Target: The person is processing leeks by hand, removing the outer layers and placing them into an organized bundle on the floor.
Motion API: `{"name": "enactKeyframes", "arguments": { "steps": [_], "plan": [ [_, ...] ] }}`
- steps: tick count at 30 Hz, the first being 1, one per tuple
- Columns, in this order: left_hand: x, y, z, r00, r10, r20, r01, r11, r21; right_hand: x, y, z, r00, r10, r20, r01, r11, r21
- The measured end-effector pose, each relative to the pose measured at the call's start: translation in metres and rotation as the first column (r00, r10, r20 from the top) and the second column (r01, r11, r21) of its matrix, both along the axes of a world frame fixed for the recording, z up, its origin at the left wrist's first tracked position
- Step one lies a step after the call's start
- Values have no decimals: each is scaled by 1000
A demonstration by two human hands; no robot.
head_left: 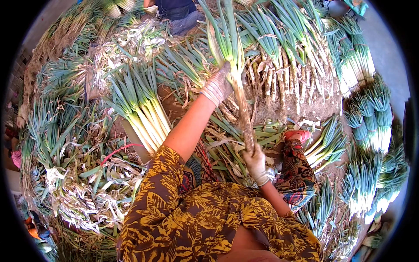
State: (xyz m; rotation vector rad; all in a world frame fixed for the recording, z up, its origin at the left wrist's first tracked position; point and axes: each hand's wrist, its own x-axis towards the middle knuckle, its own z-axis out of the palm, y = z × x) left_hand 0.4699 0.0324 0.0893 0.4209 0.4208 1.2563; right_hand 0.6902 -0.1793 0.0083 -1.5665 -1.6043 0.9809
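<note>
A long green onion (243, 105) slants across the middle, its green leaves at the far end and its brown, dry-skinned stalk toward me. My left hand (219, 85), in a pale work glove, is closed round it where the leaves meet the stalk. Down at the root end, my gloved right hand (256, 164) grips the same onion. Left of my left forearm lies a bundle of peeled green onions (146, 115) with white stalks. A smaller group of peeled onions (327, 144) rests beside my right foot.
Unpeeled onions with soil-brown stalks (283, 78) lie in a row ahead. Tied bundles (371, 126) stand along the right. Stripped leaves and skins (78, 196) heap up at the left. Another person's dark clothing (176, 11) shows at the far edge. My sandalled foot (298, 135) is at the right.
</note>
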Motion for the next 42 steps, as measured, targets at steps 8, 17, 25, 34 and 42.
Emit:
{"name": "enactKeyframes", "arguments": {
  "steps": [8, 17, 25, 34, 42],
  "plan": [
    [45, -34, 0, 1000, -29, -1, 29, 999, -41, -39, 120, 85, 961, -123, -247, 166, 973, 159],
    [26, 0, -25, 992, 95, -85, -98, 995, -26, -47, 137, 72, 952, -23, -306, 22, 1000, -7],
    [-7, 17, -8, 987, 108, 117, -113, 993, 35, 36, -28, -113, 812, 437, 387, -169, 811, -560],
    [5, 20, -7, 965, 71, 252, -82, 996, 35, 20, 20, 9, 816, 35, -577, -230, 936, -267],
    [48, 36, -87, 850, -270, -452, 184, 957, -226, -17, 26, 68, 815, -147, -561, 111, 989, -98]
  ]
}}
